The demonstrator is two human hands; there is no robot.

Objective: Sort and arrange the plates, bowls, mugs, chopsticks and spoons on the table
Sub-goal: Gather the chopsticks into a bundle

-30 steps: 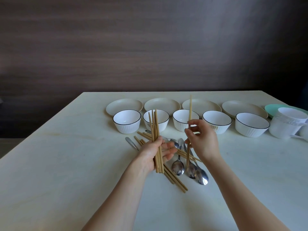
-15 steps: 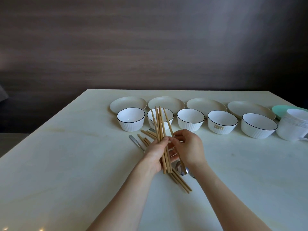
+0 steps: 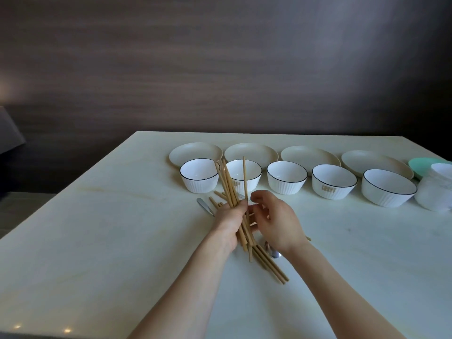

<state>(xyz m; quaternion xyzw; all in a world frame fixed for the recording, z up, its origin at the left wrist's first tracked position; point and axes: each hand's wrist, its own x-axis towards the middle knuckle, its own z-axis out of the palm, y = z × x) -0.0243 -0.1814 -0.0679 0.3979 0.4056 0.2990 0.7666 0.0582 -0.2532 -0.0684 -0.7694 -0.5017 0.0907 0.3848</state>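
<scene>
I see the left hand (image 3: 230,221) gripping a bundle of wooden chopsticks (image 3: 228,189), its fingers curled round their middle so that the tips fan upward in front of the bowls. The right hand (image 3: 276,223) hovers just beside it, fingers loosely curled; I cannot tell whether its fingertips pinch the single upright stick (image 3: 244,177) or only touch it. More loose chopsticks (image 3: 271,267) lie on the table (image 3: 97,241) beneath both hands, angled toward the near right. A spoon handle (image 3: 205,206) shows left of the left hand, and a spoon bowl (image 3: 273,252) peeks out under the right wrist. Five white bowls (image 3: 286,176) with dark rims stand in a row behind the hands. Four cream plates (image 3: 310,155) lie in a second row behind the bowls. At the far right, a white mug (image 3: 434,192) stands in front of a green plate (image 3: 419,165).
</scene>
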